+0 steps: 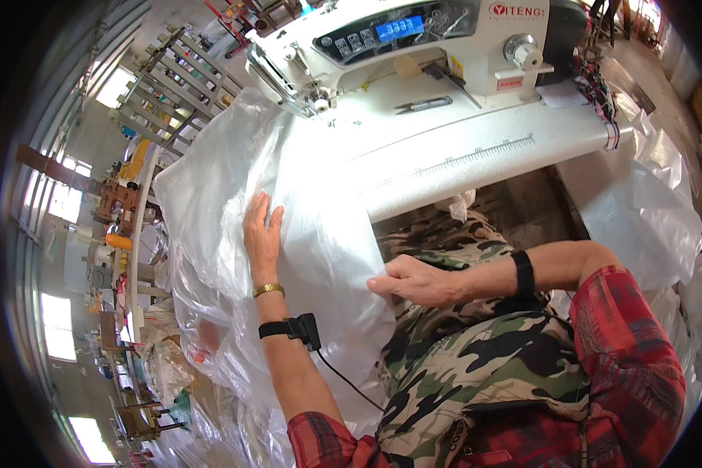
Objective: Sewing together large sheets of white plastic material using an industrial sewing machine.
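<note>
A large sheet of whitish translucent plastic (320, 226) drapes over the left part of the sewing table and down to my lap. My left hand (263, 238) lies on it with the fingers stretched out, holding nothing. At the sheet's right edge, my right hand (417, 281) is closed, pinching that edge between thumb and fingers. Beyond the hands stands a white sewing machine (444, 58), its needle area (318, 101) above the far part of the sheet. My hands are apart from the machine.
Thread snips (423, 105) lie on the machine bed. A ruler scale (476, 154) runs along the table's front edge. More clear plastic (639, 210) hangs at the right. Crumpled plastic and shelves with thread cones (118, 242) stand to the left. A metal rack (183, 86) is behind.
</note>
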Motion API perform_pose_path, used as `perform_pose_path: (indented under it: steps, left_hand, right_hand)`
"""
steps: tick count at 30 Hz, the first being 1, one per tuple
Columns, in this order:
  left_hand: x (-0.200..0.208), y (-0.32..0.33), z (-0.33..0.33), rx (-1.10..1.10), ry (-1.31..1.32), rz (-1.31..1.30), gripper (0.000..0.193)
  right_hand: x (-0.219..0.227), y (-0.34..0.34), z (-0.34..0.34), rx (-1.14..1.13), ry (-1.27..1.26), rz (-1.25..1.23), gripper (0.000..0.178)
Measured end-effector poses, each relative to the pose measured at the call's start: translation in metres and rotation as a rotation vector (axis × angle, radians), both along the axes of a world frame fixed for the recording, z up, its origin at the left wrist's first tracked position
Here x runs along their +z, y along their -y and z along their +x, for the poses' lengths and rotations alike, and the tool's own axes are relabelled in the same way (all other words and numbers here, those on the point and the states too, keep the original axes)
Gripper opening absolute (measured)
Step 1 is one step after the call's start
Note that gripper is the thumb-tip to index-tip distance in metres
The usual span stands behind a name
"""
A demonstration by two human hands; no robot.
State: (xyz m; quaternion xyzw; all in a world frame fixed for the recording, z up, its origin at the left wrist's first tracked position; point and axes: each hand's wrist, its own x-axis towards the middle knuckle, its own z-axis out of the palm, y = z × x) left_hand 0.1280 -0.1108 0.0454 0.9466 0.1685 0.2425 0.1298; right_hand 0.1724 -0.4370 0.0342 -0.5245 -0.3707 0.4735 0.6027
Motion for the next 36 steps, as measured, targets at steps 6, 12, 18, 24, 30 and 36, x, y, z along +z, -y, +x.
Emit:
perform_pose_path:
  steps: [6, 12, 18, 24, 30, 36]
  left_hand:
    - [0.018, 0.023, -0.008, 0.036, 0.045, -0.147, 0.042]
    - [0.034, 0.174, -0.046, 0.017, 0.144, -0.258, 0.028]
    - [0.013, 0.196, -0.074, 0.03, 0.071, -0.575, 0.019]
    - [0.027, 0.216, -0.071, -0.003, 0.016, -0.375, 0.009]
    - [0.026, 0.218, -0.073, -0.071, -0.012, -0.226, 0.009]
    - [0.02, 0.212, -0.089, -0.014, -0.003, -0.413, 0.012]
  right_hand:
    - [-0.005, 0.005, -0.014, -0.021, -0.083, -0.045, 0.037]
    - [-0.034, -0.003, -0.017, -0.046, -0.032, 0.013, 0.031]
    - [-0.031, -0.003, -0.033, -0.072, 0.092, 0.007, 0.029]
    - [-0.022, 0.001, -0.041, -0.113, 0.253, -0.009, 0.021]
    - [-0.021, 0.007, -0.046, -0.123, 0.482, 0.042, 0.024]
    - [-0.029, 0.0, -0.048, -0.047, 0.703, 0.21, 0.015]
